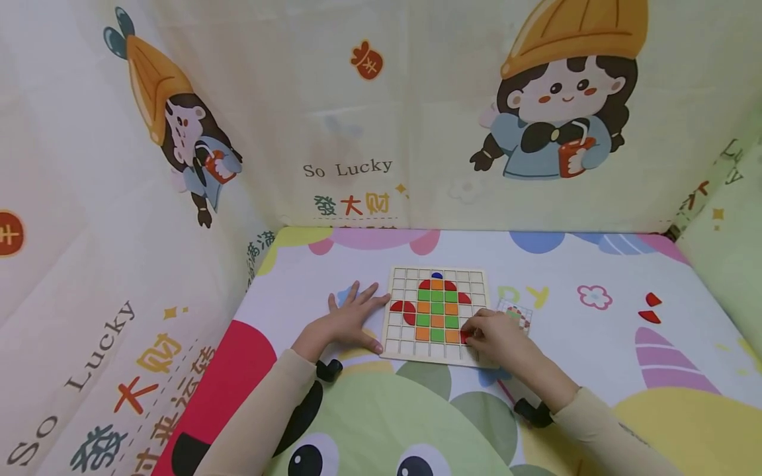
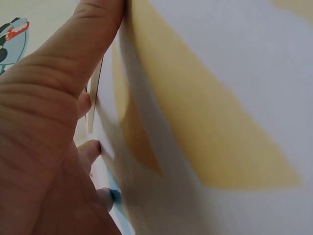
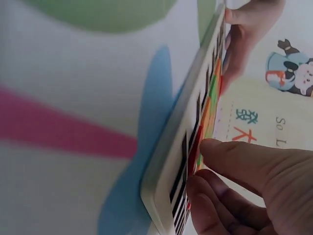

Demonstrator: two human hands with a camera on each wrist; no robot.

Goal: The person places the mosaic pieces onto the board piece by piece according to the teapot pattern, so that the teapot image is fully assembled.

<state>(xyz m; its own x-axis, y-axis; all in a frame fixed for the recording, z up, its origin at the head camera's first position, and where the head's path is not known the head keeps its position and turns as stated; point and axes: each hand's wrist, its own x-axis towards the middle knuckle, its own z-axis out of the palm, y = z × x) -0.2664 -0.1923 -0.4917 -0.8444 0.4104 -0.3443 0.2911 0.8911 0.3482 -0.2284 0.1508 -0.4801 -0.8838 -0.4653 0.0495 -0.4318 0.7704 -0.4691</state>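
Note:
A square wooden grid board (image 1: 405, 349) lies flat on the table, filled in its middle with green, orange and red tiles and one blue piece (image 1: 437, 276) at the top. My left hand (image 1: 348, 322) rests with fingers spread at the board's left side, thumb by its lower left corner. My right hand (image 1: 497, 337) is over the board's lower right part. Its thumb and fingertips pinch a small red piece (image 3: 194, 152) close against the grid, beside the bottom orange tile (image 1: 452, 336); the fingers partly hide the piece.
A small pattern card (image 1: 522, 311) lies right of the board, partly behind my right hand. Two loose red pieces, one nearer the back (image 1: 653, 299) and one in front (image 1: 649, 317), lie farther right on the printed tablecloth. Cloth walls (image 1: 440, 198) enclose the table.

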